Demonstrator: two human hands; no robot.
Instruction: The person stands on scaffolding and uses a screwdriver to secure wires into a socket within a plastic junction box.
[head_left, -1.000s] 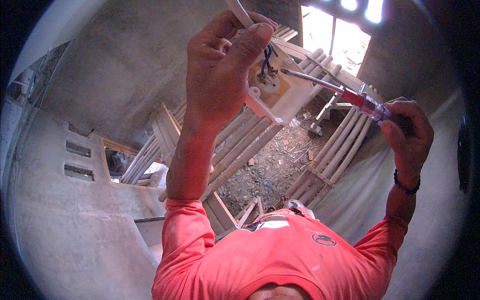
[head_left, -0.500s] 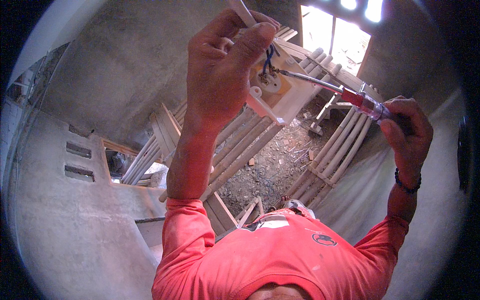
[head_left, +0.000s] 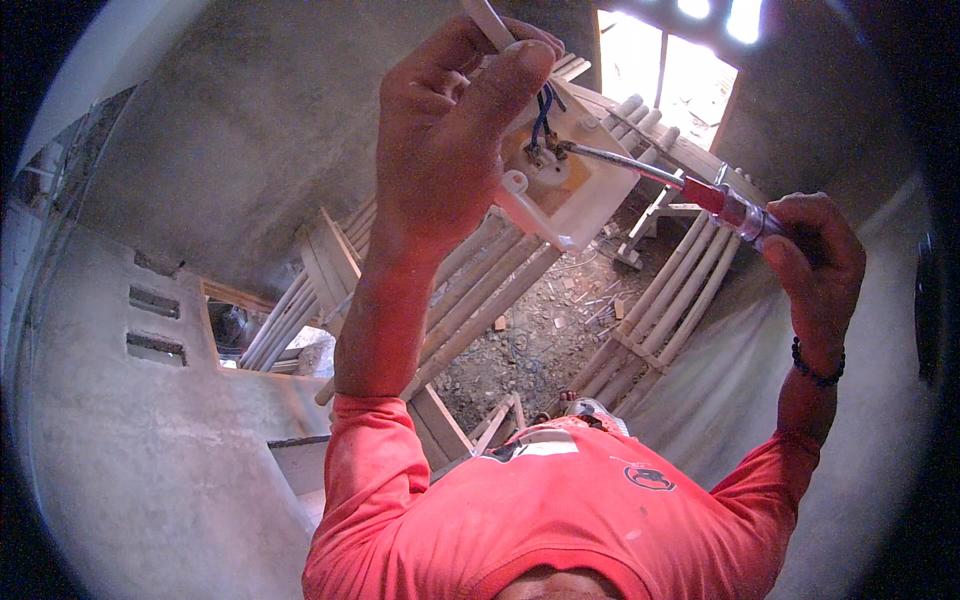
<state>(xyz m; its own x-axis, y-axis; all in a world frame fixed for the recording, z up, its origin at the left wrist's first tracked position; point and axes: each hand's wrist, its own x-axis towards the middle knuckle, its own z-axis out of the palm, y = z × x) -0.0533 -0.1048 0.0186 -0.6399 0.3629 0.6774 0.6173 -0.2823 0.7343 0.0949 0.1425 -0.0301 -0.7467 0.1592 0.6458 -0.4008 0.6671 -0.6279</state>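
Note:
My left hand [head_left: 445, 150] is raised at the upper middle, its thumb and fingers closed round a white plastic electrical box [head_left: 597, 196] and a white cable [head_left: 486, 22]. The box's open back faces me. Inside sits a round white fitting [head_left: 548, 172] with metal terminals, and short blue wires [head_left: 542, 112] run down into it. From the right, my right hand [head_left: 822, 250] grips the handle of a screwdriver [head_left: 740, 213] with a red collar and a long metal shaft. The screwdriver's tip meets a terminal of the fitting. Fingers of my left hand behind the box are hidden.
Bamboo poles lashed as scaffolding [head_left: 480, 285] stand below my hands, with another bundle of poles [head_left: 650, 320] to the right. Rubble [head_left: 530, 350] covers the floor. Grey plastered walls [head_left: 240, 130] surround me, with a bright window opening [head_left: 665, 75] at upper right.
The view has shifted slightly. Both hands keep their grips, and the screwdriver's tip stays at the terminal; the box has barely moved.

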